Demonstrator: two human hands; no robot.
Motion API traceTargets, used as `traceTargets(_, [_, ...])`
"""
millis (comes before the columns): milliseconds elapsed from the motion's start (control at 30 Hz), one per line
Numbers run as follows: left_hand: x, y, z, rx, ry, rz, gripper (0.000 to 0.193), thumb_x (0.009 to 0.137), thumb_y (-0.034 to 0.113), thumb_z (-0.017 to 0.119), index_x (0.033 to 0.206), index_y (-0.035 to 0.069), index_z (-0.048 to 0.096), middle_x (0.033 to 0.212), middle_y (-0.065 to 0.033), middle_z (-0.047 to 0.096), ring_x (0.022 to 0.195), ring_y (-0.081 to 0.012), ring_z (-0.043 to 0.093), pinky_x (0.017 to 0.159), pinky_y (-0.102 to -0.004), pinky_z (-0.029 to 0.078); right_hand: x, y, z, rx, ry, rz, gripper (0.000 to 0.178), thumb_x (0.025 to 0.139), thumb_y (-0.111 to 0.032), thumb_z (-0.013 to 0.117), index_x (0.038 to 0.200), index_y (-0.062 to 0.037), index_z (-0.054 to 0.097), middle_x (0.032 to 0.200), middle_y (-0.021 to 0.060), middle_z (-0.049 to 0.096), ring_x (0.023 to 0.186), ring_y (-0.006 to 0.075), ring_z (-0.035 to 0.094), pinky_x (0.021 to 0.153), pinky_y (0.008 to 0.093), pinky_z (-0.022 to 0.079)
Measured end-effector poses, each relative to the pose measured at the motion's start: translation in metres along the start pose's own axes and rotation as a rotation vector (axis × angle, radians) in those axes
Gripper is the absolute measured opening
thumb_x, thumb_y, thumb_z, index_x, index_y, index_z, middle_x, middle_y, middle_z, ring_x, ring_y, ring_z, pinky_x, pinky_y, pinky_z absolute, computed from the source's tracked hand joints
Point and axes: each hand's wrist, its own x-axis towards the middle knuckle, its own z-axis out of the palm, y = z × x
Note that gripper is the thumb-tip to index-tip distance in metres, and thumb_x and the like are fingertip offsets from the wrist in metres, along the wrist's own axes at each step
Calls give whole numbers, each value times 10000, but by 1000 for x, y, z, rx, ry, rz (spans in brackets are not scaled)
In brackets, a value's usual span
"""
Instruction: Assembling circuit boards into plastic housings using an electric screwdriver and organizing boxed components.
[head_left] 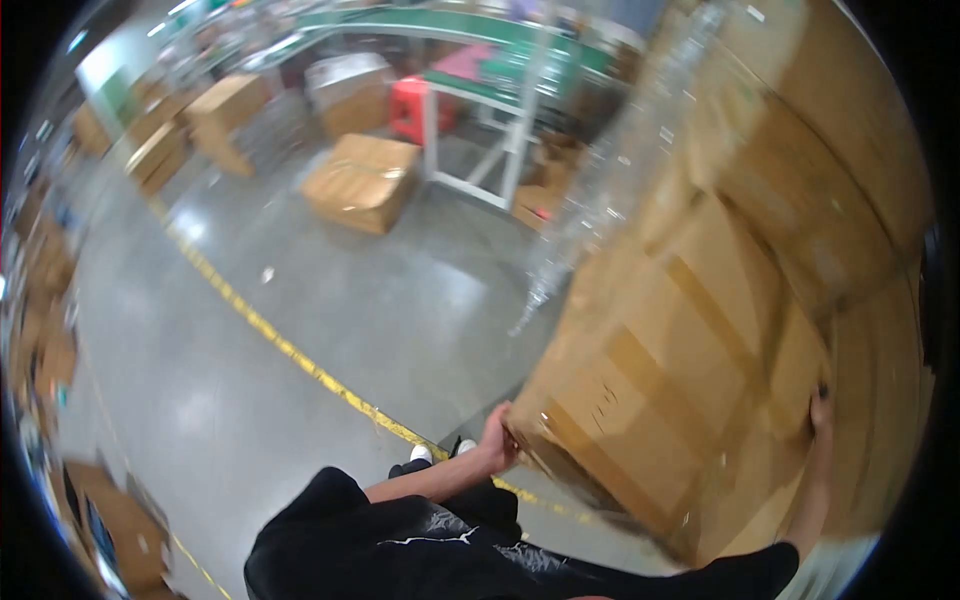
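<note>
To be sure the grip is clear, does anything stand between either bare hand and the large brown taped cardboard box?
Nothing visible: the left hand touches the box at its left edge, the right hand at its right side; the clear plastic wrap hangs beyond it.

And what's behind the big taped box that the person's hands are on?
Behind the taped box stand more large cardboard boxes, stacked, with clear plastic wrap along their left side. The taped box hides whatever lies directly against its far face.
</note>
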Motion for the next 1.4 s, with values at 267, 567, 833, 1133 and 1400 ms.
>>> traceTargets(267, [23,-14,-40,-16,96,139,417,826,494,507,1091,181,580,1020,31,605,949,-123,511,855,-304,368,219,-304,99,-310,1,26,558,918,-355,484,1270,70,400,1291,188,461,1124,299,492,979,358,363])
traceTargets(567, [21,24,-41,-15,34,205,285,854,444,520,930,189,621,829,62,601,728,-81,507,666,-265,369,210,-409,92,-436,213,-44,527,902,-350,498,1224,64,447,1242,203,493,1092,311,496,958,364,373])
traceTargets(833, [21,187,-75,100,206,251,370,786,413,519,822,65,641,733,-48,586,698,-147,528,610,-317,394,62,-422,151,-518,304,127,501,887,-346,510,1183,58,489,1198,216,521,1063,323,500,939,368,381])
traceTargets(1133, [74,245,-118,-54,114,-151,373,793,374,485,960,60,597,934,-87,634,868,-208,577,816,-359,423,-73,-384,101,-764,381,318,478,873,-342,522,1142,53,531,1154,229,549,1035,334,504,921,373,390])
traceTargets(1400, [98,272,-158,-74,46,-312,368,818,392,518,1014,88,586,1042,-83,603,980,-198,551,870,-349,427,-81,-394,162,-619,312,464,522,891,-364,503,1205,53,469,1223,207,501,1060,315,506,935,362,390])
